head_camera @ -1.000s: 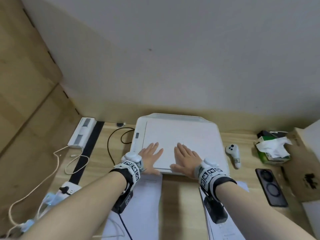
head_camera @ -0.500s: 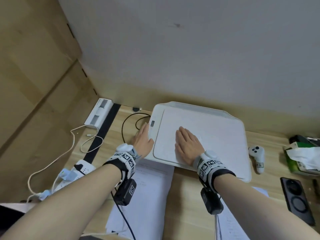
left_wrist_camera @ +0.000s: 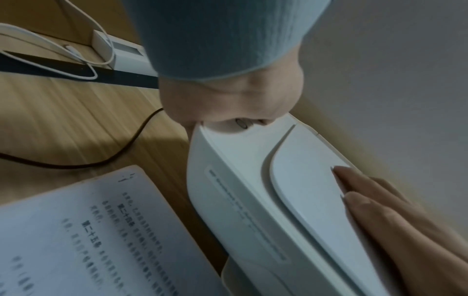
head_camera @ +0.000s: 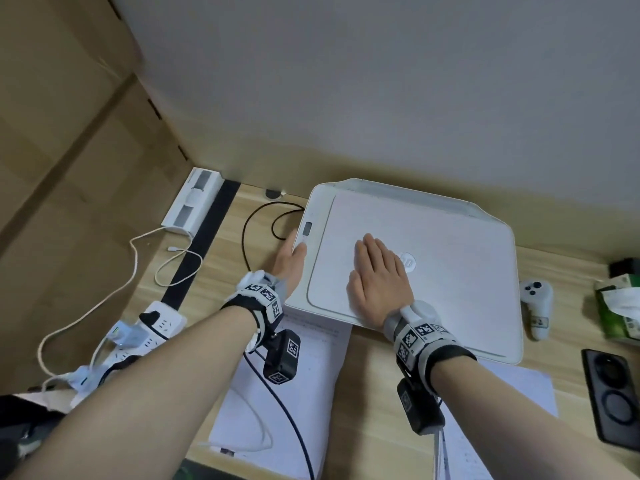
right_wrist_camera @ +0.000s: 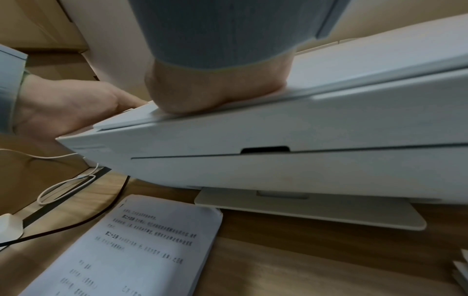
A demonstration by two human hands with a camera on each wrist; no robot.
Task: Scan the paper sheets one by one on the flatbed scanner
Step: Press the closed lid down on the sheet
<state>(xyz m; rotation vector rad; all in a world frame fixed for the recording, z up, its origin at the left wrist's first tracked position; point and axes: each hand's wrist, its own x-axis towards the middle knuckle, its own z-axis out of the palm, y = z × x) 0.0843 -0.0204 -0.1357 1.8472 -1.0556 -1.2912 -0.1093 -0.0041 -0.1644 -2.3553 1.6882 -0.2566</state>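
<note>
The white flatbed scanner [head_camera: 450,271] sits on the wooden desk with its lid down. My right hand [head_camera: 379,271] lies flat on the lid, fingers straight and together; the left wrist view shows its fingers [left_wrist_camera: 375,200]. My left hand [head_camera: 289,265] is at the scanner's left edge, with the thumb pressing on the narrow control strip just below the small display [head_camera: 307,228] and the fingers straight along the side. A stack of printed sheets [head_camera: 304,393] lies in front of the scanner on the left. A second stack [head_camera: 502,410] lies on the right.
A white controller [head_camera: 536,306], a green tissue box [head_camera: 620,306] and a black phone [head_camera: 613,400] lie right of the scanner. On the left are a black cable [head_camera: 256,237], white cords, a power strip [head_camera: 156,323] and a wooden panel. A wall stands close behind.
My left hand slid off the lid to the scanner's left edge and onto the control strip. The right hand stayed flat on the lid. The head view swung left and down.
</note>
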